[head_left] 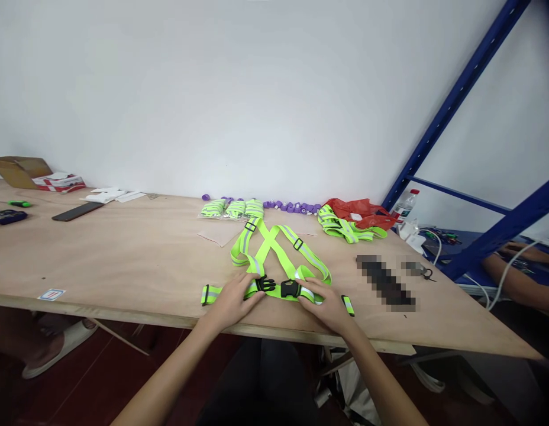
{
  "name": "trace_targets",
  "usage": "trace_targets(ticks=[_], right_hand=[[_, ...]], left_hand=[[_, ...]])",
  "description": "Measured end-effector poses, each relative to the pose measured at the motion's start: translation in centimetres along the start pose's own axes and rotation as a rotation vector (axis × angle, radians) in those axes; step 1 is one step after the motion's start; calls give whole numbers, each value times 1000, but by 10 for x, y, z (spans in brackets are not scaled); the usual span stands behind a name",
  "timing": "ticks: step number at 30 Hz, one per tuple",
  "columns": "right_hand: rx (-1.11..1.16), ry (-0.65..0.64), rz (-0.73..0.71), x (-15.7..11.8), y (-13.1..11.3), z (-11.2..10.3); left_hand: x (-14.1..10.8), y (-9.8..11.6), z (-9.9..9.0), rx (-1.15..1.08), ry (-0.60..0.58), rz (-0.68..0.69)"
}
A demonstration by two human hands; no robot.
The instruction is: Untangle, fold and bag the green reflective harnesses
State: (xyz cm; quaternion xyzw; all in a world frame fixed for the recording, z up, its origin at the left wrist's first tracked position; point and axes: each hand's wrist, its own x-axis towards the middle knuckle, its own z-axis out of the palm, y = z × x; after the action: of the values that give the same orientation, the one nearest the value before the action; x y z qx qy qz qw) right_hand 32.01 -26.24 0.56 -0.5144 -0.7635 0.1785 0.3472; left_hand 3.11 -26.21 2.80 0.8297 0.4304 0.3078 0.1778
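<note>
A neon yellow-green reflective vest point(271, 239) made of elastic straps lies spread on the wooden table, its back straps crossed in an X. At its waist, the black pronged buckle half point(267, 284) and the black socket buckle half point(290, 289) face each other, a small gap apart. My left hand point(235, 299) is closed on the strap just behind the pronged half. On the other side, my right hand point(324, 303) grips the strap at the socket half, thumb below and fingers above. Strap ends poke out beyond both hands.
Bagged reflective straps point(235, 208), purple rolls point(294, 207) and a red plastic bag point(358, 210) line the wall. Loose green straps point(352, 231) lie by the bag. A blue metal frame point(456, 89) and another person's arm point(514, 272) are at right. A dark phone-like slab point(77, 211) lies left.
</note>
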Motion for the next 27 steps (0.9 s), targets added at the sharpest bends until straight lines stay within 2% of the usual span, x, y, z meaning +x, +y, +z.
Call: trace_targets(ticks=[6,14,27], right_hand=[[108,58,-22,-1,2,0],[179,75,-1,-5,2,-5],[222,47,58,-5,0,-6]], left_hand=[[4,-2,10,-13,110,24],[8,-2,20,-25,88,23],[7,1,19,-107,52,-2]])
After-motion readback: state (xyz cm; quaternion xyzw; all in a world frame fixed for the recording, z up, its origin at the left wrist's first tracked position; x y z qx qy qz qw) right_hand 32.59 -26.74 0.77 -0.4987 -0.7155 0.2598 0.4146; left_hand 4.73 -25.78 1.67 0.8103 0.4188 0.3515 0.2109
